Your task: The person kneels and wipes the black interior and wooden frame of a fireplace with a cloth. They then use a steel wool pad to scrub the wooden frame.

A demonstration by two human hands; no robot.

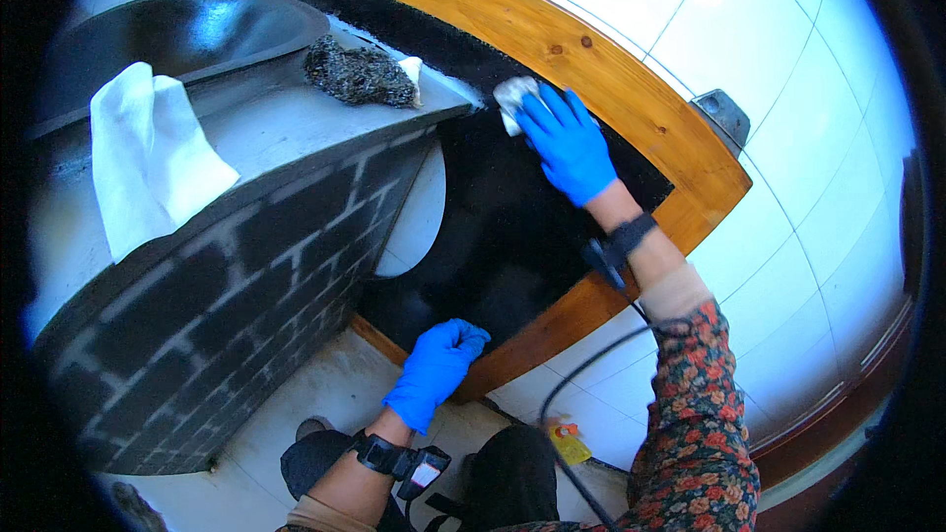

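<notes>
My right hand (569,144), in a blue disposable glove, presses a crumpled white cloth (511,102) with grey smudges onto a black panel (488,214). The panel sits in a varnished wooden frame (591,52), and the cloth is near its upper edge, just beyond the corner of a stove counter. My left hand (440,366), gloved in blue too, is curled at the panel's lower edge near the wooden frame. Its fingers are closed together, and nothing shows in them. Whether it touches the frame is unclear.
A large wok (192,37) is set in the counter (259,114) at left. A steel-wool pad (358,74) and a white cloth (151,162) lie on that counter. A metal box (720,118) is by the frame's right corner. A yellow packet (570,447) lies below.
</notes>
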